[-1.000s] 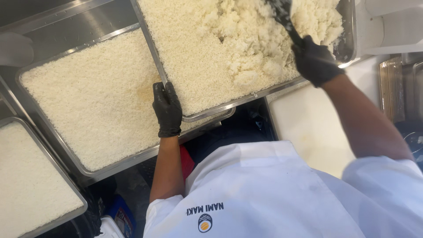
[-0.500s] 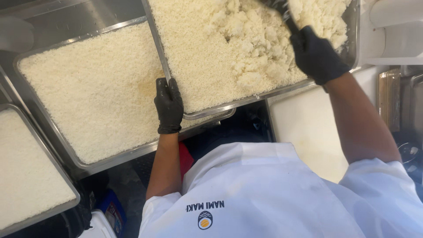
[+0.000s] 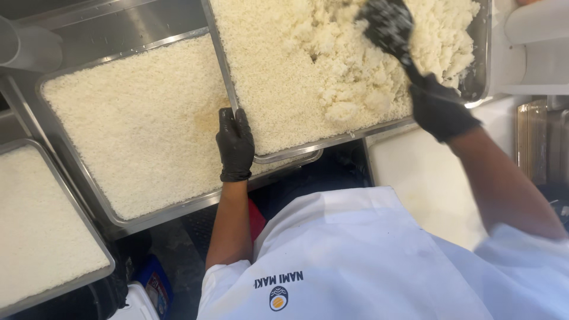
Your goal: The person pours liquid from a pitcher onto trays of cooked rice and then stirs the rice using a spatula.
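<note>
The black rice paddle (image 3: 388,26) is where I look first: its broad blade is dug into the loose, clumpy heap of cooked rice (image 3: 355,65) at the far right of the upper steel tray (image 3: 296,155). My right hand (image 3: 441,109), in a black glove, is wrapped tight around the paddle's handle, just over the tray's near right corner. The blade is a bit blurred from where I watch, so I can't say for sure whether it carries rice or only presses into it.

In that same tray the rice on the left is pressed fairly flat, while the right half is broken into lumps, with a patch of bare metal showing by the right wall.

My left hand (image 3: 235,144), also black-gloved, is clamped on the tray's near left edge, fingers curled over the rim where it overlaps the next tray.

That second tray (image 3: 148,220) sits lower and to the left, tilted in my view, filled with an even, smooth layer of rice. A third tray (image 3: 89,278), also level-filled, shows at the left edge, just beside the second.

Nearer to me is my white jacket (image 3: 367,261), covering the lower middle. A pale counter surface (image 3: 427,178) lies to the right under my forearm, and a blue-and-white container (image 3: 155,287) stands on the dark floor below the trays.
</note>
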